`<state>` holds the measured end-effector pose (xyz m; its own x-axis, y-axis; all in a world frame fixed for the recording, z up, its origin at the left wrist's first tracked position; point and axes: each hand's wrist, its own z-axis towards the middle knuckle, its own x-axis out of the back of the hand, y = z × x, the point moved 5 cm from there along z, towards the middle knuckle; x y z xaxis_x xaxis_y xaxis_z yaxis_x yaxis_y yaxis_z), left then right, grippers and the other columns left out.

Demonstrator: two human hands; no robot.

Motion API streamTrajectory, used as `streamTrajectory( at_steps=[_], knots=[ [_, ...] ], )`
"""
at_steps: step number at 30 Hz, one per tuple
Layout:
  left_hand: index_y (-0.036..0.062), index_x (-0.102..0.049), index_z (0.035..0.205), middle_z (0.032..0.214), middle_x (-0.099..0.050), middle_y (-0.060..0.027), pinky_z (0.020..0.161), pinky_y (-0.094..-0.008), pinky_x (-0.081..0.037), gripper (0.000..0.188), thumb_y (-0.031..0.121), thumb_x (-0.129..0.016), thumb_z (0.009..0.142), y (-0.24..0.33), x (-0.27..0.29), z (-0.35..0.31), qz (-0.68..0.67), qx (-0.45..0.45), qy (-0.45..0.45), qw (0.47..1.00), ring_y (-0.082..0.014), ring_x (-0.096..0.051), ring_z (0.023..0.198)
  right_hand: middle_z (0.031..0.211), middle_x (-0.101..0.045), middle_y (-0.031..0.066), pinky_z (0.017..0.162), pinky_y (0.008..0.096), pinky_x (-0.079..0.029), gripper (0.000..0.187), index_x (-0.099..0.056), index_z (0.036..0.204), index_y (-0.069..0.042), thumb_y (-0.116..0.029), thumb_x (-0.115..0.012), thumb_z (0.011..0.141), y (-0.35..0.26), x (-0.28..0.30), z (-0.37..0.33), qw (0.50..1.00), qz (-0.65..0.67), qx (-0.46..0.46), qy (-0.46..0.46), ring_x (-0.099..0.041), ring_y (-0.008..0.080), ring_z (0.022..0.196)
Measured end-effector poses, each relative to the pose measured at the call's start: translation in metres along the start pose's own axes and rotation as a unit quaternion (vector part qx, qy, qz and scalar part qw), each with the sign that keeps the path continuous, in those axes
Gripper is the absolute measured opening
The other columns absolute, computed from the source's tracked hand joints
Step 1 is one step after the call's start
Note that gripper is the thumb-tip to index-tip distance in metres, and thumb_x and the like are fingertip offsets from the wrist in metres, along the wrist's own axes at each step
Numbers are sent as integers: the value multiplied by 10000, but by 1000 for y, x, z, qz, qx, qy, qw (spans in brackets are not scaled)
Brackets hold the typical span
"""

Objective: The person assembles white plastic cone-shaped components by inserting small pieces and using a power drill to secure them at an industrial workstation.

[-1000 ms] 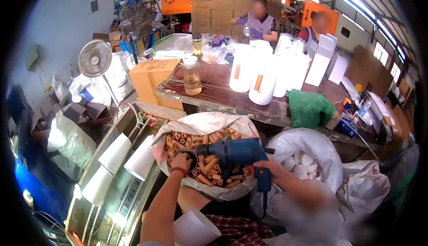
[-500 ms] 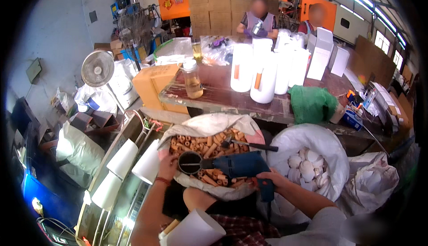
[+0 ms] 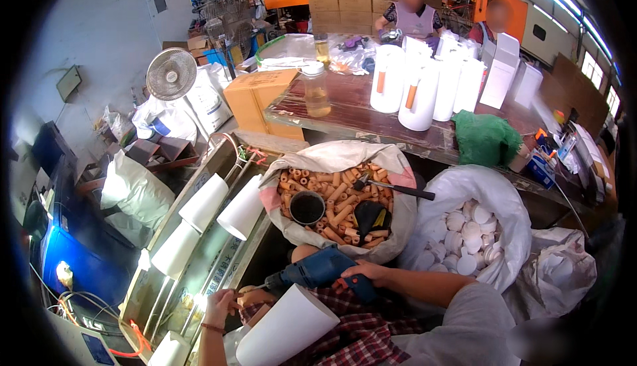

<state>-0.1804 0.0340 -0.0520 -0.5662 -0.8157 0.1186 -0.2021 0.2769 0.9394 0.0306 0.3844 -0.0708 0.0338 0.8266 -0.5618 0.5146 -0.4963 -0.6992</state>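
Note:
My right hand [image 3: 363, 277] grips the handle of a blue power drill [image 3: 320, 266], which points left above my lap. At the drill's tip is my left hand [image 3: 220, 307], its fingers pinched together; whatever they hold is too small to make out. A white tapered cylinder [image 3: 286, 329] lies tilted across my lap on a plaid cloth [image 3: 371, 329]. Against its left side sits a tan wooden handle piece [image 3: 257, 315], partly hidden. Just beyond the drill, an open sack [image 3: 405, 226] holds many tan wooden handles [image 3: 342, 197] and a round dark cup [image 3: 307, 207].
A hammer [image 3: 405, 189] rests over the sack. Right of it, a white sack [image 3: 511, 233] contains white discs [image 3: 470, 230]. White cylinders [image 3: 206, 203] lie on a rack at left. Finished-looking cylinders [image 3: 418, 97] stand on the brown table [image 3: 352, 114]; two people work behind.
The drill has come down from over the sack to above my lap. My left hand has left the dark cup's side and moved down by the cylinder. The view has shifted.

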Motion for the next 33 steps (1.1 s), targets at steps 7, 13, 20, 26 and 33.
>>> streamTrajectory(
  at_steps=[7, 13, 20, 26, 33],
  knots=[
    [-69, -586, 1032, 885, -658, -128, 465, -218, -473, 244, 141, -530, 920, -16, -5, 4, -59, 42, -7, 997, -169, -647, 603, 1144, -596, 180, 781, 336, -515, 538, -446, 1258, 14, -277, -622, 842, 7, 16, 12, 999, -7, -37, -26, -614, 258, 1000],
    [-67, -579, 1034, 851, -644, -109, 470, -226, -472, 235, 129, -526, 916, -3, -13, 2, -79, 51, -28, 995, -170, -639, 598, 1154, -589, 180, 800, 349, -511, 551, -433, 1273, 0, -286, -620, 841, 12, 25, 14, 999, 15, -37, -21, -611, 268, 997],
    [-24, -592, 977, 876, -678, -157, 441, -218, -457, 182, 138, -543, 909, -11, 2, -8, -112, 48, -34, 992, -155, -617, 554, 1130, -613, 160, 886, 381, -476, 510, -487, 1232, 10, -293, -619, 845, 7, 18, 14, 998, 30, -45, -19, -619, 257, 986],
    [-19, -601, 978, 835, -674, -128, 433, -217, -451, 180, 136, -537, 912, -16, 0, -4, -118, 44, -35, 991, -149, -612, 542, 1131, -612, 164, 877, 373, -480, 498, -487, 1230, 3, -288, -616, 847, 3, 15, 12, 999, 19, -42, -13, -622, 257, 979],
    [-33, -587, 992, 785, -645, -78, 457, -201, -406, 197, 141, -519, 929, -12, -2, -1, -72, 49, -57, 995, -129, -601, 555, 1155, -591, 169, 802, 352, -510, 538, -453, 1257, -2, -279, -633, 833, 4, 17, 12, 997, 23, -66, -23, -610, 264, 999]
  ],
)
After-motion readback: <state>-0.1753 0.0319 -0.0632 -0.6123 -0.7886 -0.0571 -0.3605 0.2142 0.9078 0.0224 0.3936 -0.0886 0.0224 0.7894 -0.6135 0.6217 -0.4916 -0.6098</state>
